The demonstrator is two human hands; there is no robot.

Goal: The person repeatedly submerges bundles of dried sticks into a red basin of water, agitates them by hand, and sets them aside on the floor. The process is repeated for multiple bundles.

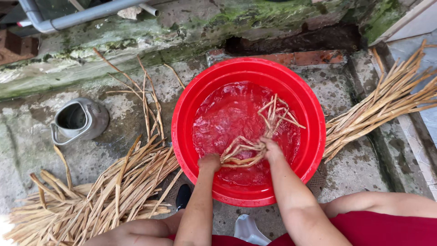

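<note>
I see a bundle of wet straw strips (255,141) lying in the water of the red basin (182,114). Left hand (210,162) is fisted on one end, right hand (271,149) clamped on the middle. Dry strip piles sit left (100,191) and right (387,105), metal jug (78,120) further left.

- The basin (248,132) stands on the concrete floor (355,168), just before the wall base (182,27).
- Water (227,118) lies in the basin, and a bundle of strips (261,136) lies in the water.
- The left hand (210,162) and right hand (272,150) are in the basin at its near side, each at one end of the bundle.
- A heap of dry strips (104,196) lies on the floor left of the basin, touching its rim.
- A kettle (78,120) lies on its side further left of the basin, behind that heap.
- Another sheaf of strips (387,102) lies right of the basin.
- A pipe (77,17) runs along the wall, behind the basin and to its left.
</note>
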